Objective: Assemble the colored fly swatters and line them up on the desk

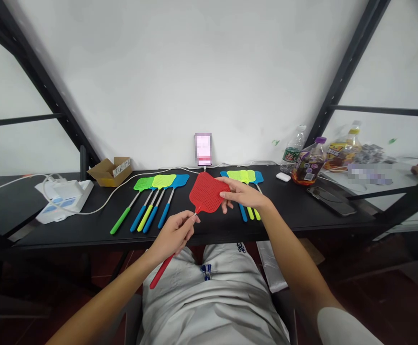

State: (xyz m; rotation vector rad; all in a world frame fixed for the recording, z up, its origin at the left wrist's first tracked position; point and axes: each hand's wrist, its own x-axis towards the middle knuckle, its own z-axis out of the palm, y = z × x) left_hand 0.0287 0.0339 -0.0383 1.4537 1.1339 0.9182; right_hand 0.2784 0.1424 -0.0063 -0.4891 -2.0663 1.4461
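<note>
Left hand (177, 231) and right hand (243, 192) clamp a red swatter (209, 194); other swatters (163, 180), an open carton (108, 178) and drink bottles (307, 164) flank it.

Workshop or office bay, exact kind unclear, suggested by a black desk (284, 206) set against a white wall (209, 72), framed by metal posts (348, 52), with swatters (163, 181) laid in rows.

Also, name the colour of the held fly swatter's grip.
The held fly swatter has a red grip, best seen in the head view.
</note>
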